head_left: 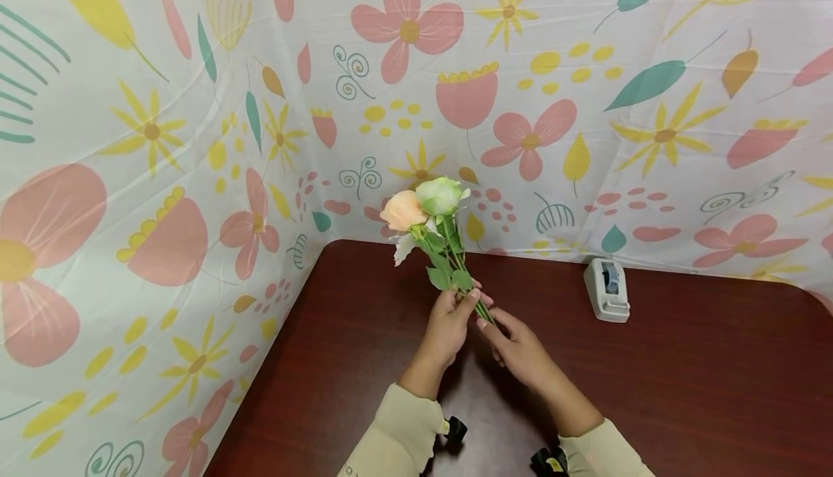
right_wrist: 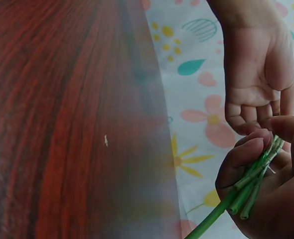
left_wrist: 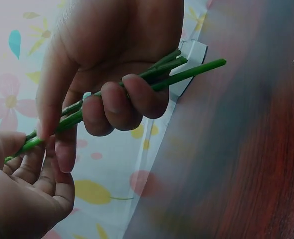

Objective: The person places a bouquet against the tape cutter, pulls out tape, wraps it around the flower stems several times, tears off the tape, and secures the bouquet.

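A small bunch of artificial flowers is held up over the table, its heads leaning toward the back wall. One bloom is a peach rose point(head_left: 403, 210), beside it a pale green rose point(head_left: 440, 196), with green leaves point(head_left: 440, 274) below. My left hand point(head_left: 447, 325) pinches the stems under the leaves between thumb and fingers. Lower down, my right hand point(head_left: 520, 350) curls its fingers round the same stems point(left_wrist: 207, 69). In the left wrist view the cut stem ends stick out past the right hand's fingers, one longer than the others.
A white tape dispenser point(head_left: 608, 290) stands at the back of the dark red-brown table point(head_left: 690, 376), to the right of the hands. Flower-patterned cloth point(head_left: 560, 43) hangs behind the table and along its left side. A tiny pale scrap point(right_wrist: 106, 141) lies on the tabletop.
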Tool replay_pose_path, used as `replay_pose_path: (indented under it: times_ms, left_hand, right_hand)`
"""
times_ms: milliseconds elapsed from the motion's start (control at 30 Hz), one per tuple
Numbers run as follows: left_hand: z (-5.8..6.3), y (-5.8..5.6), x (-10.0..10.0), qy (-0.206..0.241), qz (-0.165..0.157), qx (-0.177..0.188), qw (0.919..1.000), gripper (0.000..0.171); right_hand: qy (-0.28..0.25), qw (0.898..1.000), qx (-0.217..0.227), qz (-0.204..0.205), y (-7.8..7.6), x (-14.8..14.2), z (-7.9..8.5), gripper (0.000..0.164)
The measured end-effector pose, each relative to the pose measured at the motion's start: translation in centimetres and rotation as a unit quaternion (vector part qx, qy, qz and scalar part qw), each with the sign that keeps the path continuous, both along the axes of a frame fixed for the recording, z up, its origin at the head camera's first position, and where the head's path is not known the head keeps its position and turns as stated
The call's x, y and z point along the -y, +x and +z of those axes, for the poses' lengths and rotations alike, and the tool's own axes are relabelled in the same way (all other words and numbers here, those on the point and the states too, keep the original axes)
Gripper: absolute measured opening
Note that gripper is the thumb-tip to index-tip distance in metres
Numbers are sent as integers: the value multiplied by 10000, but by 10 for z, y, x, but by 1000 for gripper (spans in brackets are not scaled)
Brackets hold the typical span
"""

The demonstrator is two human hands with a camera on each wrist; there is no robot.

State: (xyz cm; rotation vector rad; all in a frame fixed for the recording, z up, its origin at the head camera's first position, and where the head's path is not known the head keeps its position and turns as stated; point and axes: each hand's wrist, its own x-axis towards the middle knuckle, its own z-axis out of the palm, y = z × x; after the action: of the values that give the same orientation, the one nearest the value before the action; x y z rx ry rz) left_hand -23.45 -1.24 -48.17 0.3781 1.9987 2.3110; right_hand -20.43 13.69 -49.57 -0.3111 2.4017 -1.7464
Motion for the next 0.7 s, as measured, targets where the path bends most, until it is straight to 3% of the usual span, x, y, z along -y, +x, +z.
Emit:
replay_pose_path:
  times_ms: [267,467,700]
  left_hand:
    - [0,1,2,-25,-127,141,9998,30]
    - [1,0,3,-106,-241,144,9995,27]
    - [2,-1,2,-244,-303,342,9987,43]
  right_hand:
    - [-80,9992,-345,169,1,-2,4,25]
    - [280,9959,-836,215,1,-3,4,17]
    - [265,9966,-761,160,3,-5,14,19]
